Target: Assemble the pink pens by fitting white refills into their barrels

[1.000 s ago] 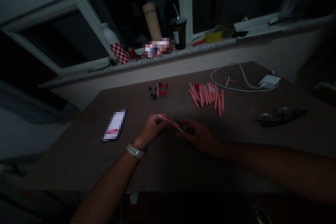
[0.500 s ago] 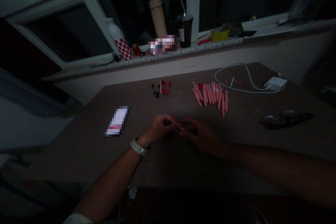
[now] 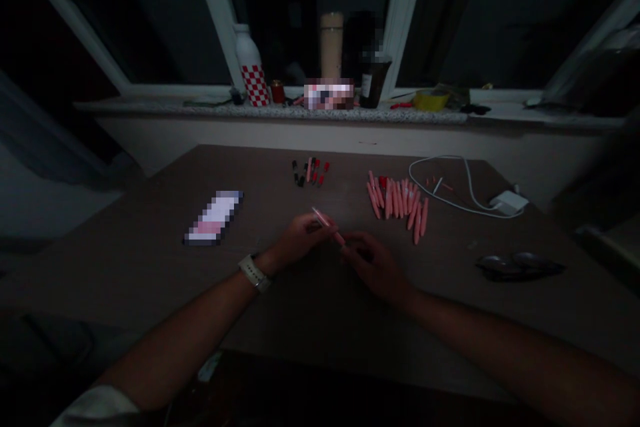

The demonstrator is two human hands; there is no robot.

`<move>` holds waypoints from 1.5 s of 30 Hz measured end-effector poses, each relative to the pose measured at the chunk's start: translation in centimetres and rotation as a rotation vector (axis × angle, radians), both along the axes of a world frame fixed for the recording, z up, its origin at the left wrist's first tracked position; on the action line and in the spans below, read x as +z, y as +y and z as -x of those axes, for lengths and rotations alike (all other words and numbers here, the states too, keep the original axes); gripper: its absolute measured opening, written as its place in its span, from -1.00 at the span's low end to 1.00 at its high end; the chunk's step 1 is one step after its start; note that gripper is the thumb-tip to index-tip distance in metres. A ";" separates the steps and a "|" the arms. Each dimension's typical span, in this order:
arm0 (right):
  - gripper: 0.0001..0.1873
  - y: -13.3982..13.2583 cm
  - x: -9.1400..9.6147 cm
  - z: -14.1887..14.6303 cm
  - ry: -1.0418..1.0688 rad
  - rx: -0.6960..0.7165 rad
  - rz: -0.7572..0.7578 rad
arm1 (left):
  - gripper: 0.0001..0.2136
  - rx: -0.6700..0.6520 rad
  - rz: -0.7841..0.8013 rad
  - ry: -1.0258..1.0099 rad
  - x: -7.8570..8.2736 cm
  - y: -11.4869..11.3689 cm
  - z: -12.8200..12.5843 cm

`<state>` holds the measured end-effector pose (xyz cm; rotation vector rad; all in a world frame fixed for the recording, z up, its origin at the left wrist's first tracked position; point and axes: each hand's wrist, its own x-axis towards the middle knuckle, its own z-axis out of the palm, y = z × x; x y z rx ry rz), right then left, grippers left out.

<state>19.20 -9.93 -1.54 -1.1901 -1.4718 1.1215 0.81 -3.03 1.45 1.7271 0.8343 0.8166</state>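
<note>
A slim pink pen (image 3: 327,224) is held over the near-middle of the table, slanting from upper left to lower right. My left hand (image 3: 303,237), with a pale watch on its wrist, is closed around the pen's middle. The fingertips of my right hand (image 3: 373,261) pinch its lower right end. Beyond my right hand lies a pile of similar pink pens (image 3: 399,199), with a small red piece among them. Farther off, short black and red pieces (image 3: 301,177) lie in a group around one pink stick.
On the brown table (image 3: 270,300), a phone (image 3: 214,217) lies left and glasses (image 3: 520,265) lie right. A white charger (image 3: 509,202) with a looped cable sits at the back right. Bottles, a cup (image 3: 373,83) and yellow tape (image 3: 431,101) stand on the windowsill (image 3: 280,113).
My view has tilted and shifted. Both hands stay at the pen, which now shows more of its length between them. The objects on the table appear unmoved.
</note>
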 end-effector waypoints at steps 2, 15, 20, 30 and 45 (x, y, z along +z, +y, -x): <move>-0.66 0.1 0.0 0.1 0.020 -0.002 0.019 | -0.70 0.003 0.025 0.000 0.2 0.0 0.2; -0.62 0.3 -0.5 0.3 0.114 -0.019 0.150 | -0.65 0.154 0.156 -0.206 -0.3 0.8 0.4; -0.60 0.3 -1.0 0.5 0.045 -0.047 0.093 | -0.64 0.189 0.157 -0.266 -1.0 1.3 0.6; -0.63 0.4 -0.8 0.4 0.011 -0.114 -0.062 | -0.65 0.186 0.005 -0.257 -0.6 0.8 0.5; -0.59 0.1 -0.8 0.7 0.111 -0.072 0.074 | -0.77 -0.011 0.019 -0.098 -1.1 0.4 0.3</move>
